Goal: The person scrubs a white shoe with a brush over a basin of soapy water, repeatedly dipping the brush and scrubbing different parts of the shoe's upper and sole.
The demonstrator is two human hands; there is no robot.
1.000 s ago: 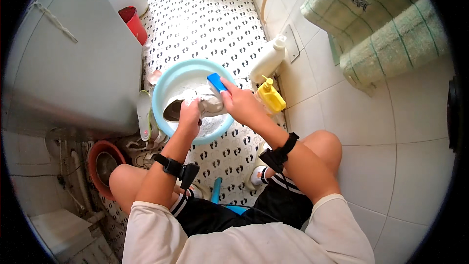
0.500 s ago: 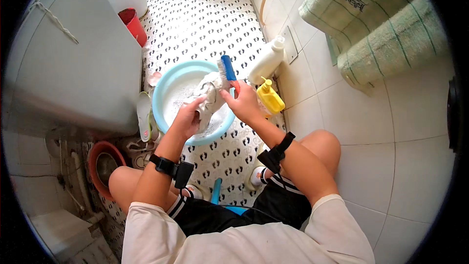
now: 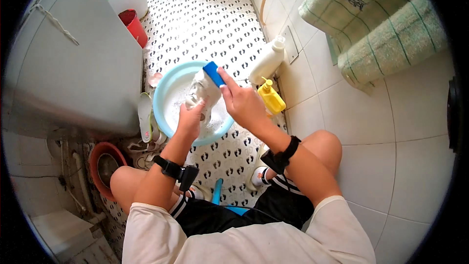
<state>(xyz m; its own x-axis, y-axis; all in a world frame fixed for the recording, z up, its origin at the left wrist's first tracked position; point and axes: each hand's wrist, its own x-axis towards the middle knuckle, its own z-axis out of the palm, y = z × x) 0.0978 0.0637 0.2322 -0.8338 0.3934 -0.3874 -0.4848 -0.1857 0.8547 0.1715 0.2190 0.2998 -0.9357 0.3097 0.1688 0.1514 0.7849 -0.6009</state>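
Note:
My left hand [image 3: 191, 119] is closed around a wet white shoe [image 3: 201, 89], held tilted above a light blue basin [image 3: 161, 110] of sudsy water. In my right hand [image 3: 241, 101] is a blue scrubbing brush [image 3: 213, 74], gripped by its handle. The brush head lies against the shoe's upper far end, bristles turned toward the shoe and mostly hidden. My left fingers cover part of the shoe's near end.
Right of the basin stand a white detergent bottle [image 3: 267, 61] and a yellow pump bottle [image 3: 271, 97] by the tiled wall. Slippers [image 3: 145, 115] lie at its left, near a grey metal appliance [image 3: 83, 58]. A reddish bucket [image 3: 99, 155] stands near my left knee. A towel [image 3: 386, 44] hangs at right.
The brush has moved left and turned from upright to slanted, its back now facing up. My right hand has swung over with it, while the shoe has shifted slightly in my left hand.

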